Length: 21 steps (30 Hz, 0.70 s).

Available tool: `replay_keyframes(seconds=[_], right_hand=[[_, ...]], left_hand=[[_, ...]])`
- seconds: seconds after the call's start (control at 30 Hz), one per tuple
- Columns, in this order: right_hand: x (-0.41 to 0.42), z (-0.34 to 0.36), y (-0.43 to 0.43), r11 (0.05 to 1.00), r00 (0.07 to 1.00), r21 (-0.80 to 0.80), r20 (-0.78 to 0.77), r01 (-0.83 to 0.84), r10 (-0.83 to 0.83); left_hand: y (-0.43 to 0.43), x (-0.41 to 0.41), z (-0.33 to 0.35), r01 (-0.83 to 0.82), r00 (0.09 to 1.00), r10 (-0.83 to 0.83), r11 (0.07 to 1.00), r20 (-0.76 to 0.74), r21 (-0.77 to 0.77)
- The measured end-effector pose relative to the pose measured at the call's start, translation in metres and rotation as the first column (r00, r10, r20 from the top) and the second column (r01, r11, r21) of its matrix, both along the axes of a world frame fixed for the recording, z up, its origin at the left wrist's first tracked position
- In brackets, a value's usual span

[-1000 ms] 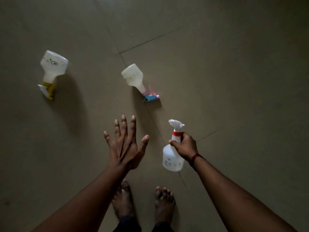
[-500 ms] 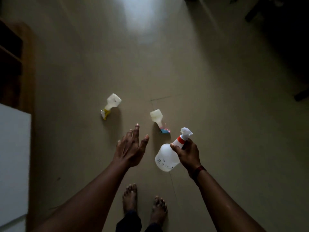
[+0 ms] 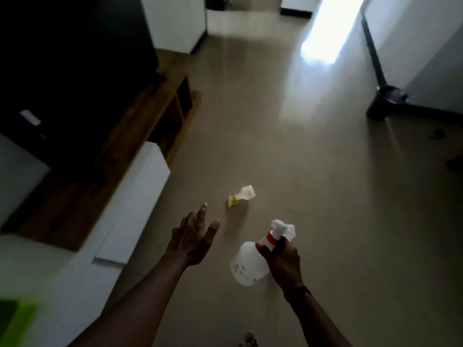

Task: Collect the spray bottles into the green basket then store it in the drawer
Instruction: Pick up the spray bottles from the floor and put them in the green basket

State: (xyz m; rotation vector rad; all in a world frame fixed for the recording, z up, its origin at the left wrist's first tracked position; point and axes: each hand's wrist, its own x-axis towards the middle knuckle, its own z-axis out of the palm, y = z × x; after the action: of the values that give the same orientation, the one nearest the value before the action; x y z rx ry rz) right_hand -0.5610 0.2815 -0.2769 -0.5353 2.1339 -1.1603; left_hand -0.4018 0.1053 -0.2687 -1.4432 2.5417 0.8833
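Note:
My right hand (image 3: 281,259) grips the neck of a white spray bottle with a red collar (image 3: 246,262), held tilted above the floor. My left hand (image 3: 194,236) hangs open to its left, fingers spread, holding nothing. A second white bottle with a yellow trigger (image 3: 241,195) lies on its side on the floor beyond my hands. The third bottle, seen earlier, is hidden behind the held one. A blurred corner of the green basket (image 3: 15,319) shows at the bottom left.
A low wooden cabinet (image 3: 105,156) with white drawer fronts (image 3: 135,199) runs along the left, under a dark screen (image 3: 65,71). A dark cylindrical bin (image 3: 384,103) stands at the far right by the wall. The tiled floor (image 3: 313,171) stretches ahead.
My head has lifted and turned left, bringing the cabinet, room and green basket into view. Both hands rose with the red-collared bottle still gripped. The bottles on the floor look farther away.

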Motion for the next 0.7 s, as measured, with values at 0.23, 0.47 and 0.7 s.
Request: replay_keyframes(seconds=[0.23, 0.47, 0.7], right_hand=[[0.121, 0.045, -0.096, 0.972, 0.971, -0.063, -0.088, -0.226, 0.22], [0.288, 0.071, -0.196, 0.862, 0.856, -0.054, -0.166, -0.504, 0.49], [0.452, 0.081, -0.247, 0.598, 0.596, -0.038, -0.16, -0.8, 0.787]], left_hand=[[-0.052, 0.174, 0.021, -0.233, 0.973, 0.232, 0.972, -0.012, -0.029], [-0.067, 0.373, 0.037, -0.554, 0.832, 0.551, 0.832, -0.073, -0.032], [-0.043, 0.542, 0.046, -0.886, 0.363, 0.867, 0.435, -0.342, 0.161]])
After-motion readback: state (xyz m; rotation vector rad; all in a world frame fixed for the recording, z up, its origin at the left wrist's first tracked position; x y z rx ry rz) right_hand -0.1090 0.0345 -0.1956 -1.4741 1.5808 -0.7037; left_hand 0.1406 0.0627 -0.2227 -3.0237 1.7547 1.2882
